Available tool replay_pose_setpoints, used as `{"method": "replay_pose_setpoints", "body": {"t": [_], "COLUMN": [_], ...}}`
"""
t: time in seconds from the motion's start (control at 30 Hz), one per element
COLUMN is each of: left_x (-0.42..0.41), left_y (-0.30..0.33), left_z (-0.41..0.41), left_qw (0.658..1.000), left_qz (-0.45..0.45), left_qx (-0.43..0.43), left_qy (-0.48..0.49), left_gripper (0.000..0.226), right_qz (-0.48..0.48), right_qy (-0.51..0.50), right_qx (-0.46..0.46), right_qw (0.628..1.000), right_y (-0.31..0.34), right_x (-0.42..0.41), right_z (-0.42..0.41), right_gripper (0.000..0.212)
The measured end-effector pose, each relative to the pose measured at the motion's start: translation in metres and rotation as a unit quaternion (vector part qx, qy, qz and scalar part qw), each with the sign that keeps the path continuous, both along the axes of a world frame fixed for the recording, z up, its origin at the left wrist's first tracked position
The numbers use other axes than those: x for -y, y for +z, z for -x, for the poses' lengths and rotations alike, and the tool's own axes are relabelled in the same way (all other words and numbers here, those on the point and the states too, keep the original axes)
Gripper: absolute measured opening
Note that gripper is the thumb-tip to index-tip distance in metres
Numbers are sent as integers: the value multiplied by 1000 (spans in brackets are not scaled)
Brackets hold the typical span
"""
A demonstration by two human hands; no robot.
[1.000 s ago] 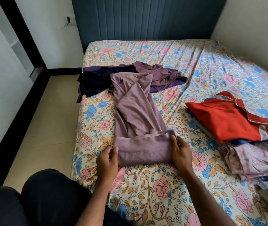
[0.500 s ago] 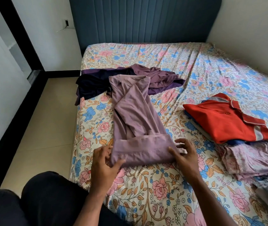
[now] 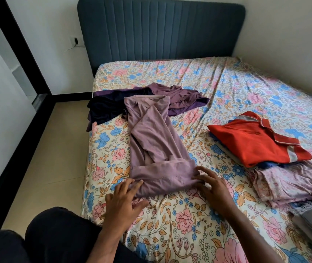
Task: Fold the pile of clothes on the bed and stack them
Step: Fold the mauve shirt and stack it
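both hands spread flat on the mauve garment (image 3: 151, 141): left hand (image 3: 122, 198) at its folded hem's left corner, right hand (image 3: 213, 186) at the right corner

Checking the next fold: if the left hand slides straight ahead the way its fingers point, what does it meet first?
Probably the mauve garment's folded hem; the left hand's fingers already reach its corner.

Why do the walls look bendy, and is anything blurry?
Head view: the wide lens bows straight lines, so the headboard and black frame lean and curve near the edges. Soft daylight, no glare, faint shadows. Left hand and right hand look slightly smeared; the mauve garment stays sharp.
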State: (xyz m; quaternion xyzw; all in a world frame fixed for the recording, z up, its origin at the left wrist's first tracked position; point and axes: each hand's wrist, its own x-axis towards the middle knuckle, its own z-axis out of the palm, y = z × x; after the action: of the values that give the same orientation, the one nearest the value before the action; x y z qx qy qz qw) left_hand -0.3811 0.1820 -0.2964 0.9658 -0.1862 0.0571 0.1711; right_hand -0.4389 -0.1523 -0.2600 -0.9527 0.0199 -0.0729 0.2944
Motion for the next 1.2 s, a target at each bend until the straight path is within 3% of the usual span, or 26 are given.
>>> {"method": "replay_pose_setpoints", "body": {"t": [0.13,0.3,0.4,0.47,0.53,0.7,0.83,0.87,0.93,1.03,1.1,1.2], "left_x": [6,-4,-8,-4,1,17,23,20,8,-15,-19,-14], "left_y": [5,24,43,64,87,115,132,135,132,126,128,134], "left_z": [-6,-21,-33,-33,-27,-27,-22,-21,-22,-19,-16,-25], "left_qw": [999,976,939,903,881,879,875,873,858,820,821,830], "left_qz": [35,217,343,419,465,475,474,480,497,499,495,505], "left_qx": [25,13,-33,-93,-91,21,71,43,-96,-272,-280,-223], "left_qy": [14,-14,-15,-13,-6,20,66,78,86,59,50,81], "left_gripper": [67,65,43,31,32,27,22,25,31,35,36,35], "right_qz": [-102,-174,-158,-168,-186,-251,-293,-282,-267,-268,-271,-258], "right_qy": [-9,-33,-60,-69,-82,-107,-125,-114,-68,-6,2,-54], "right_qx": [96,150,180,208,226,253,208,174,86,-15,-33,24], "right_qw": [990,973,969,961,953,928,925,937,957,963,962,964], "right_y": [15,37,46,54,60,74,96,102,114,123,125,124], "right_x": [-7,-16,-21,-27,-33,-46,-56,-56,-56,-54,-55,-59], "right_z": [-11,-27,-39,-42,-44,-50,-48,-46,-38,-22,-19,-31], "right_gripper": [38,37,7,15,39,20,29,31,35,41,43,41]}}
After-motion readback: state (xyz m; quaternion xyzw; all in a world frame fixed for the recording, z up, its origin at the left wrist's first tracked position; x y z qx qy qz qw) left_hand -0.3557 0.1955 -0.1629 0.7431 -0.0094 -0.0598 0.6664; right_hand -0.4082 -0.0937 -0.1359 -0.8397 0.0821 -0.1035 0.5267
